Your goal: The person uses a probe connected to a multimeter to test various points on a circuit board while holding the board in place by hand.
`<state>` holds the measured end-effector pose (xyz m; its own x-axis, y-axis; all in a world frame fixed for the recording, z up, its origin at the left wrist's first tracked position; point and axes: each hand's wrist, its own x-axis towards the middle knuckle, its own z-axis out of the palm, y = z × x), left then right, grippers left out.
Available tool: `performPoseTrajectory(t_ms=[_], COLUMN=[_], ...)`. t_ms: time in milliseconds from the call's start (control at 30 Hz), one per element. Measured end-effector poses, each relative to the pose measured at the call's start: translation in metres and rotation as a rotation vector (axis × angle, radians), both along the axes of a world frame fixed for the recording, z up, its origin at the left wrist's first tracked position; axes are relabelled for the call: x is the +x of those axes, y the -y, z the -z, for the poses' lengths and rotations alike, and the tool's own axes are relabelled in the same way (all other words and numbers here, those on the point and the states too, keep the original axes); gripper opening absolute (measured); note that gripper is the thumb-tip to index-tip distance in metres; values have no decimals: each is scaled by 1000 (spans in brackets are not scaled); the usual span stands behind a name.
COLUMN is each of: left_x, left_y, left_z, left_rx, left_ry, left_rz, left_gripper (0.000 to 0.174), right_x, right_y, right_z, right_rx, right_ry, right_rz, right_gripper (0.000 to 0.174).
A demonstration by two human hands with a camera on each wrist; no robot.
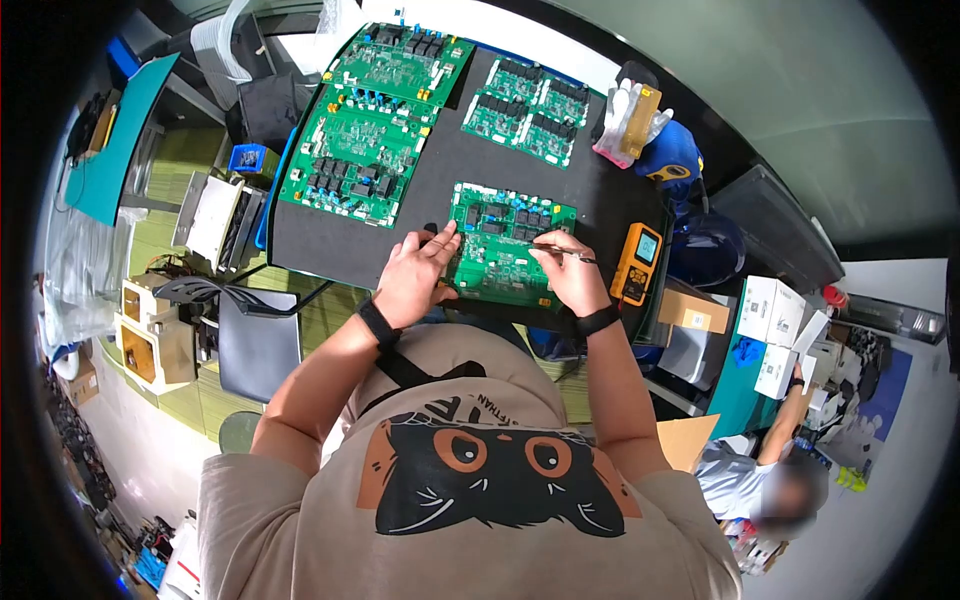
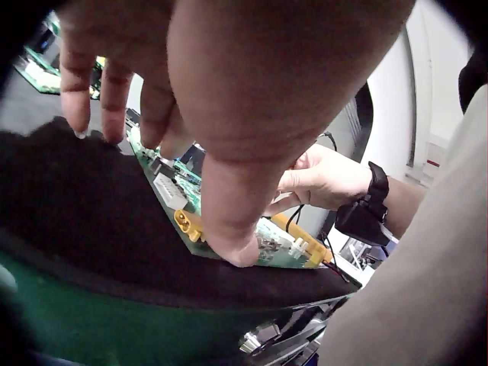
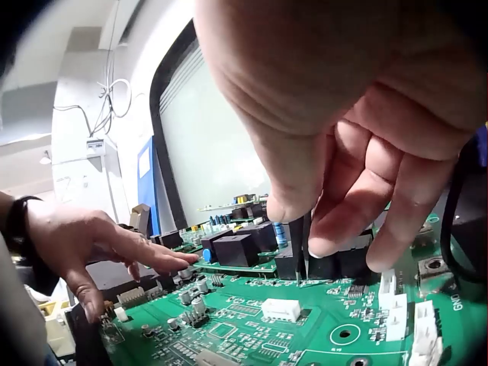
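A green circuit board (image 1: 500,262) with black relays and white connectors lies near the table's front edge. My left hand (image 1: 412,275) rests along its left side, fingers extended; in the left wrist view the thumb (image 2: 232,236) presses the board's edge beside a yellow connector (image 2: 187,226). Over the right part of the board, my right hand (image 1: 573,272) pinches black tweezers (image 3: 300,248) between thumb and fingers. Their tips point down at the board's surface, close in front of the black relays (image 3: 347,263) and behind a white connector (image 3: 281,309).
Larger green boards (image 1: 360,150) lie at the left, and a panel of smaller boards (image 1: 528,110) at the back. An orange handheld meter (image 1: 637,262) stands right of my right hand. Gloves (image 1: 622,115) and a blue object (image 1: 672,155) sit at the back right. Another person (image 1: 760,470) is at the far right.
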<state>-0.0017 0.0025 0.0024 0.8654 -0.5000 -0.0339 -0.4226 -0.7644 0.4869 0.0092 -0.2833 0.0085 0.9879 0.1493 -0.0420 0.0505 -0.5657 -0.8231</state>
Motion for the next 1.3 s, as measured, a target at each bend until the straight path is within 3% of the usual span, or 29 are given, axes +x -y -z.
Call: performPoseTrajectory(t_ms=[433,967,1033,1300], left_x=[-2,-6,-1,-2], left_y=[4,6,4,4], left_z=[-3,-8,-4,-3], left_rx=[7,27,22,-9], left_ry=[-3,-72,-51,-29], left_rz=[-34,-57,-45,-59], left_gripper=[91,94,94,95], right_x=[18,7,14,14], right_y=[14,11,10,8], right_z=[-1,-4,5,6], right_rx=[-48,21,-12,-28], right_ry=[-29,-13,96,135], right_rz=[-158,-116,-135,-130], right_gripper=[14,13,13,10])
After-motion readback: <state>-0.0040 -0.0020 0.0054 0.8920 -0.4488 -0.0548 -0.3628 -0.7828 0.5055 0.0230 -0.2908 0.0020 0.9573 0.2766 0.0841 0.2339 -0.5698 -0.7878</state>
